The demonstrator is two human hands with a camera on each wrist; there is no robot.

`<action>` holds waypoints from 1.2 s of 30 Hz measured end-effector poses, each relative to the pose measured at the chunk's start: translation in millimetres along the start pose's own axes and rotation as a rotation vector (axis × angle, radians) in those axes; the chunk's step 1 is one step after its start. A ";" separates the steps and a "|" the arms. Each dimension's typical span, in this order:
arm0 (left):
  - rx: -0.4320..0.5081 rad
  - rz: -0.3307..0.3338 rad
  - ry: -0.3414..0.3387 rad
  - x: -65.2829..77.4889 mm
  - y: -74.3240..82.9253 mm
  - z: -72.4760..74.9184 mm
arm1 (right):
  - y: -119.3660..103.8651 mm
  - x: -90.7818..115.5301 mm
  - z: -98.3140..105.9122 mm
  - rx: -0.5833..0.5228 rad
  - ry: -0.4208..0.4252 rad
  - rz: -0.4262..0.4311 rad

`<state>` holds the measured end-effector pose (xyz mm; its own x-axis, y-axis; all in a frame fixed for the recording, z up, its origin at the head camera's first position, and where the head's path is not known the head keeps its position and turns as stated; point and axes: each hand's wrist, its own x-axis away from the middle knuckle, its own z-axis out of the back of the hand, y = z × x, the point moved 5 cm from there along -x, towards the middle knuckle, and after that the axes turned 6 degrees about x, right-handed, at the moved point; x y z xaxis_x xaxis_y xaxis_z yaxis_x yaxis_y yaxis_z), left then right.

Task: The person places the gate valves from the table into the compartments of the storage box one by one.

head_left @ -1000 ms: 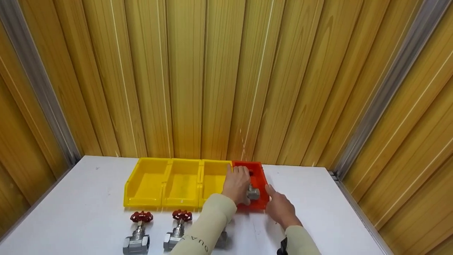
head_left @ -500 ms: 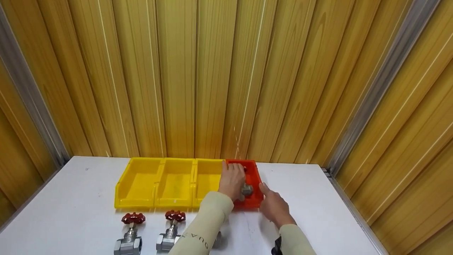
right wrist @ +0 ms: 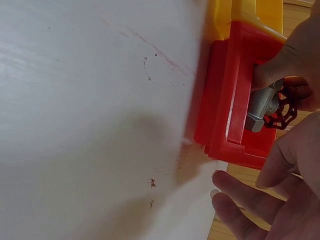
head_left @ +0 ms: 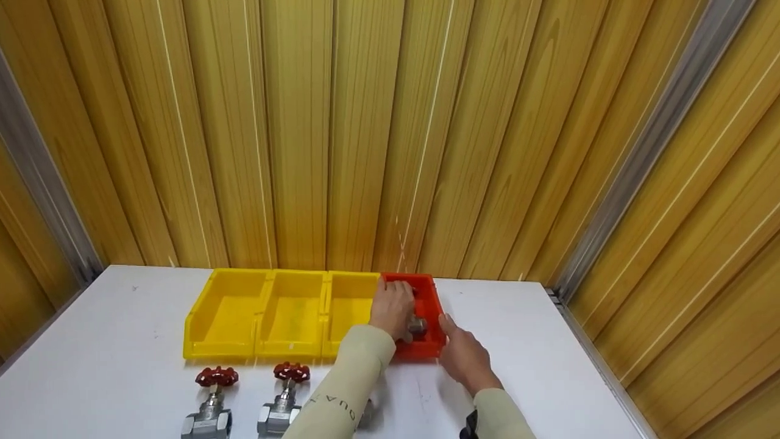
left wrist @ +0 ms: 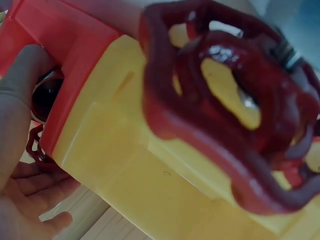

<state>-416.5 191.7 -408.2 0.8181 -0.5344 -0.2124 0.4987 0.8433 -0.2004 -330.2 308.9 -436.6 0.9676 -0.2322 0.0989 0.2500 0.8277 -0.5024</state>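
In the head view my left hand point(head_left: 392, 310) reaches into the red bin point(head_left: 434, 305) at the right end of the row. It grips a gate valve point(head_left: 417, 326) lying in there. The right wrist view shows the thumb at one end of its grey body point(right wrist: 258, 106) and the fingers behind, near the dark red handwheel point(right wrist: 282, 111). My right hand point(head_left: 466, 356) is at the bin's right side, its thumb against the rim and its fingers loosely extended beside the outer wall. In the head view the left hand hides part of the valve.
Yellow bins point(head_left: 228, 317) stand in line left of the red one, against the corrugated wood-look wall point(head_left: 298, 134). Gate valves stand in front on the white table point(head_left: 518, 341): one at left point(head_left: 210, 405), another beside it point(head_left: 282, 402), a third point(head_left: 365, 414) mostly behind the left sleeve.
The whole head view has shifted, so the bins and valves appear further left. Both hands keep their places at the red bin; slightly less of the held gate valve shows beside the left hand.
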 end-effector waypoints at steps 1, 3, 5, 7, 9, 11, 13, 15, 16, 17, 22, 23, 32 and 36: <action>0.009 -0.004 -0.006 -0.1 0.4 0.1 | 0.0 0.9 0.1 0.008 0.006 0.002; 0.028 -0.016 -0.018 -0.5 0.8 0.0 | -1.2 2.1 -0.1 0.035 0.022 0.024; 0.053 -0.025 -0.026 -0.7 0.5 -0.7 | -2.6 3.6 -0.4 0.046 0.034 0.039; 0.077 -0.028 -0.038 -0.1 -0.8 -2.0 | -3.8 5.1 -1.5 0.052 0.037 0.046; 0.099 -0.028 -0.056 0.7 -3.0 -4.6 | -4.8 6.7 -2.5 0.046 0.030 0.047; 0.111 -0.024 -0.072 1.5 -4.6 -6.9 | -5.3 8.2 -2.9 0.039 0.023 0.038; 0.110 -0.027 -0.075 1.9 -5.4 -8.2 | -5.4 8.8 -2.7 0.039 0.021 0.034; 0.099 -0.028 -0.061 1.9 -5.7 -8.2 | -6.5 9.0 -1.1 0.068 0.036 0.047; 0.099 -0.029 -0.054 1.9 -5.5 -8.1 | -6.6 9.1 -0.6 0.073 0.040 0.046; 0.106 -0.028 -0.048 2.4 -5.5 -7.4 | -6.5 9.1 -0.2 0.075 0.040 0.044; 0.157 -0.016 -0.060 5.7 -5.3 -7.3 | -6.6 11.2 0.3 0.072 0.031 0.037; 0.164 -0.014 -0.067 6.7 -5.3 -7.5 | -6.7 11.7 0.0 0.069 0.028 0.038; 0.124 0.005 -0.065 12.4 -10.8 -8.1 | -15.8 9.4 -2.2 0.091 0.032 0.077; 0.085 0.022 -0.053 14.1 -14.8 -10.7 | -18.8 7.1 -4.5 0.100 0.022 0.085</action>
<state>-415.4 171.0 -418.5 0.8420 -0.5140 -0.1641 0.5013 0.8577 -0.1142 -328.2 289.3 -430.3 0.9848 -0.1690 0.0404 0.1703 0.8916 -0.4195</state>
